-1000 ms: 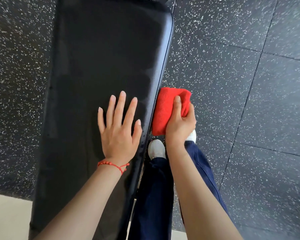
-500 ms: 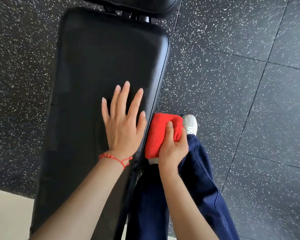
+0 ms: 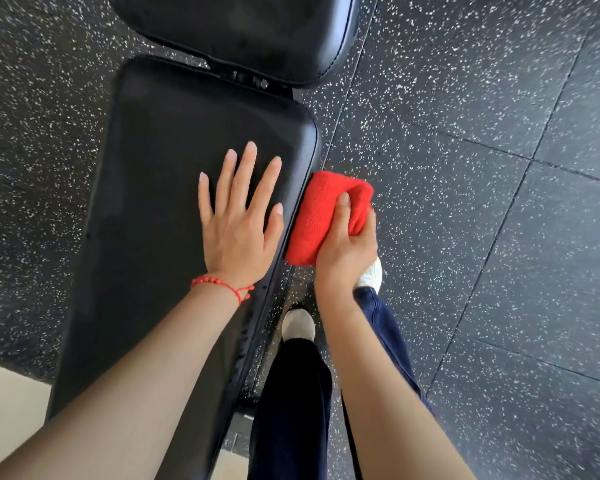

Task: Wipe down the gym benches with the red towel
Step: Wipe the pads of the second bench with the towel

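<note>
A long black padded bench point(image 3: 160, 188) runs from the bottom left up to the middle of the view. My left hand point(image 3: 238, 223) lies flat on its top near the right edge, fingers straight and spread, a red bead bracelet on the wrist. My right hand point(image 3: 347, 247) grips the folded red towel point(image 3: 321, 211) and holds it against the bench's right side edge. The thumb lies over the towel and the other fingers are curled behind it.
A second black pad point(image 3: 243, 29) sits just beyond the bench's far end, joined by a metal bracket point(image 3: 250, 81). Speckled black rubber floor tiles point(image 3: 482, 168) surround the bench. My legs in dark trousers and white shoes point(image 3: 298, 323) stand close to the bench's right side.
The towel slid back along the bench's right edge toward me, then forward again. The view has shifted so the far pad shows more. My left hand stayed flat on the bench.
</note>
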Action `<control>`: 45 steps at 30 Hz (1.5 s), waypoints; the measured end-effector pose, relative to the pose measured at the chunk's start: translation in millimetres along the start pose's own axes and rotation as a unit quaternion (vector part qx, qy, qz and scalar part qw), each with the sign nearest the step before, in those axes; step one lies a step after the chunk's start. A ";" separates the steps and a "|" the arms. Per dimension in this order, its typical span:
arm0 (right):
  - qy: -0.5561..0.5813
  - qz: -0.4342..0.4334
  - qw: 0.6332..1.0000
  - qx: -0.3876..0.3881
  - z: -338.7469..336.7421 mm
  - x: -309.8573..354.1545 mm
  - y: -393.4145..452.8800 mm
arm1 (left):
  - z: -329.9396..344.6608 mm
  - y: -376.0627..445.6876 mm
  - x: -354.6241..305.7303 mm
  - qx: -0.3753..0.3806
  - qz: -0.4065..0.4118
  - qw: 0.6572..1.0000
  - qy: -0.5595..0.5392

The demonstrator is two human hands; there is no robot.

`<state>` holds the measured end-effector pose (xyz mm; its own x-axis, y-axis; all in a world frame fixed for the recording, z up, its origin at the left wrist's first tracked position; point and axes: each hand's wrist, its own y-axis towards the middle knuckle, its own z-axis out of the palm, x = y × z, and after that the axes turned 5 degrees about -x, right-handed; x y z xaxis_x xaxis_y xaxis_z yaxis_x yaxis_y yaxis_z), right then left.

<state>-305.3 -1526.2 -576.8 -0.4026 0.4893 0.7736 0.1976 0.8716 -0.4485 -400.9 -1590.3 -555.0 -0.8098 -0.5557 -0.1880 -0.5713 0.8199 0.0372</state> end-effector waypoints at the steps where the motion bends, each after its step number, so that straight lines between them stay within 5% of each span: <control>1: -0.004 0.016 1.000 0.006 -2.4 -5.2 -5.5 | 0.3 -0.3 0.0 -0.002 -0.001 1.000 0.001; 12: -0.036 0.077 0.995 0.055 -16.0 -19.4 -19.4 | 5.5 -1.2 2.0 -0.015 0.001 1.000 0.009; 30: -0.015 -0.015 0.999 0.038 14.8 72.7 72.0 | -11.6 15.2 -7.2 -0.001 -0.026 1.000 0.014; 45: 0.001 -0.042 0.999 -0.007 38.9 152.9 114.9 | -32.1 215.9 -37.3 -0.113 0.004 0.993 -0.032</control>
<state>-378.9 -1352.2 -527.5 -0.4160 0.4146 0.8094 0.1756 0.9099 -0.3759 -498.4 -1397.0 -508.4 -0.8078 -0.5340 -0.2495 -0.5869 0.7678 0.2571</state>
